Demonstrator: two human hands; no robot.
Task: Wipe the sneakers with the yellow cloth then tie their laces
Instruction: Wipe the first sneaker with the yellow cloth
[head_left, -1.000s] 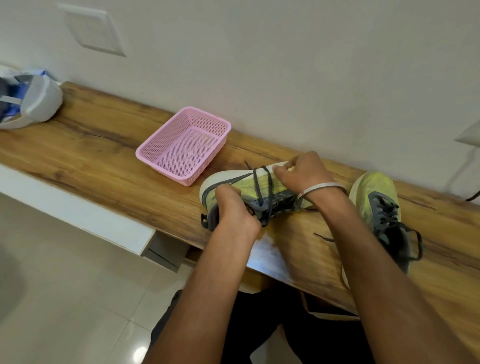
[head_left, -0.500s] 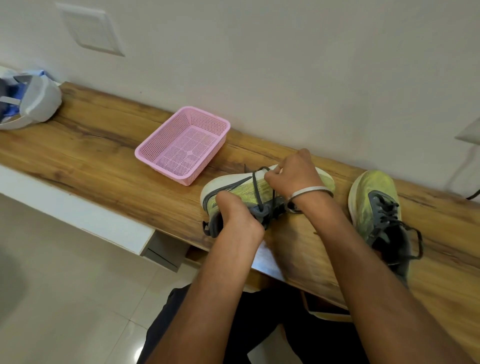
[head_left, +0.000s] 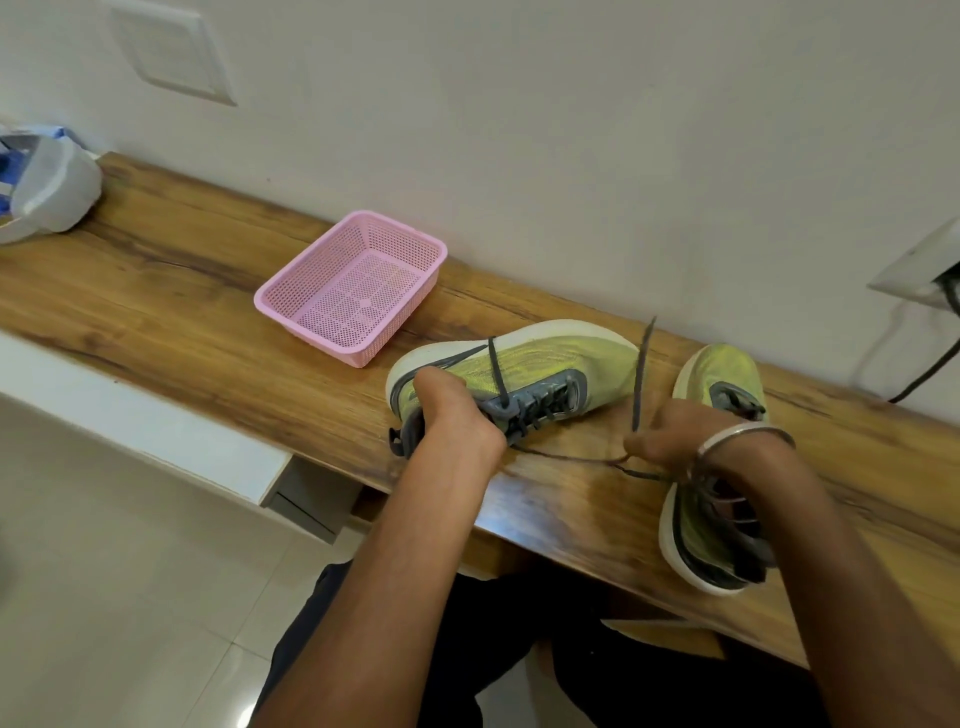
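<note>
Near the counter's (head_left: 156, 291) front edge: left hand (head_left: 457, 421) curled over the heel of a green sneaker (head_left: 519, 374) lying on its side, fingers hidden behind it. Right hand (head_left: 675, 436) pinching a dark lace (head_left: 641, 374), pulled taut and blurred. Second sneaker (head_left: 722, 374) just right, partly hidden by that wrist. Pink mesh basket (head_left: 353, 291) toward the back edge. White bag (head_left: 47, 187) cut off at the left end.
</note>
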